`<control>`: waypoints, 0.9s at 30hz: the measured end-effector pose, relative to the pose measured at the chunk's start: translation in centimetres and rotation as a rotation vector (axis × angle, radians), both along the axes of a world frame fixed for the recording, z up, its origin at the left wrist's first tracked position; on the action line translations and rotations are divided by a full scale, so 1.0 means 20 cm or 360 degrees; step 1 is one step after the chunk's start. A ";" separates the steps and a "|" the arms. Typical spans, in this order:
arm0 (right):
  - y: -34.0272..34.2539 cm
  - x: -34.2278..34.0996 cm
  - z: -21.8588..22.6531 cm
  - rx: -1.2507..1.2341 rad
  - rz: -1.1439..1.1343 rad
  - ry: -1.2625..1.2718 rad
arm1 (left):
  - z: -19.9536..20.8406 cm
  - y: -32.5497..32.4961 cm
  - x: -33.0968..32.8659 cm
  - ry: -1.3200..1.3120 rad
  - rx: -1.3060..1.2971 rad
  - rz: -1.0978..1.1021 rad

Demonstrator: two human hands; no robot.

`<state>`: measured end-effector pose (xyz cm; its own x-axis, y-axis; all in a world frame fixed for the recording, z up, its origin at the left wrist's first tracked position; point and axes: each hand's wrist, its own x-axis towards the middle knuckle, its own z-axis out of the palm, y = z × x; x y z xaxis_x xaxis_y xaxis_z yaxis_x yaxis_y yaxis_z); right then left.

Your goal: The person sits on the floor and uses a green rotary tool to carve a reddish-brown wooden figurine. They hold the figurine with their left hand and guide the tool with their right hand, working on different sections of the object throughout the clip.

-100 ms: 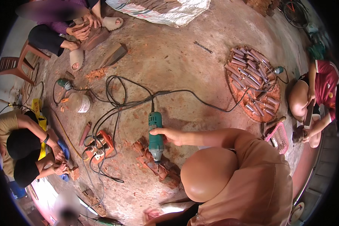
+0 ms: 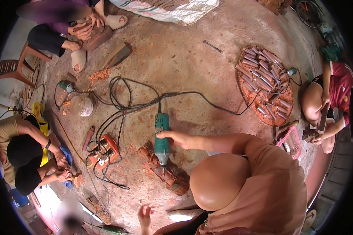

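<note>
My right hand (image 2: 174, 139) is wrapped round the body of a green electric die grinder (image 2: 161, 135). The tool points down toward my legs, its narrow nose over a carved reddish wood piece (image 2: 166, 178) on the floor. Whether the tip touches the wood I cannot tell. A black cord runs from the grinder's far end. Near the bottom edge my left hand (image 2: 145, 216) is raised with its fingers apart and nothing in them, to the near side of the carving.
Cords tangle round an orange power strip box (image 2: 106, 150) at left. Beyond stands a whitish bucket (image 2: 82, 105). A round pile of wooden pieces (image 2: 262, 74) and a pink basket (image 2: 291, 143) lie to the right. Three co-workers sit around, handling wood.
My left hand has risen a little and moved left, and its fingers now show apart where they were blurred. The grinder in my right hand has barely shifted.
</note>
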<state>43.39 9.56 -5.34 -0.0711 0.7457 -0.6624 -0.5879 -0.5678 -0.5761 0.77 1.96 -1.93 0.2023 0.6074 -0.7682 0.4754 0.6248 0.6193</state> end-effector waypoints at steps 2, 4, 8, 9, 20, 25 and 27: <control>0.07 -0.02 -0.07 0.0055 0.0063 0.0058 | -0.05 0.07 0.02 0.0079 0.0126 -0.0251; 0.09 0.05 -0.12 0.0070 -0.0046 -0.0016 | -0.07 0.09 0.15 -0.0049 0.0107 -0.0511; 0.10 0.19 -0.02 0.0154 -0.0328 0.0000 | 0.13 0.01 0.44 -0.0353 -0.0125 -0.1372; 0.11 0.19 -0.03 0.0157 -0.0389 -0.0103 | 0.19 -0.01 0.46 -0.0516 -0.0146 -0.1627; 0.08 0.02 0.03 0.0428 -0.0454 0.0458 | 0.17 0.02 1.20 -0.0852 0.0335 -0.0206; -0.08 -0.03 0.23 0.0412 -0.0216 0.0519 | 0.05 0.20 1.63 -0.1412 0.0546 0.1050; -0.18 0.00 0.17 0.0304 -0.0220 0.0595 | 0.01 0.21 1.66 -0.1417 0.0418 0.1058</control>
<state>43.45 5.89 -1.87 -0.1703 0.8718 -0.4594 -0.8389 -0.3729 -0.3966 33.90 6.10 -1.75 0.1895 0.9188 -0.3462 -0.5746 0.3897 0.7197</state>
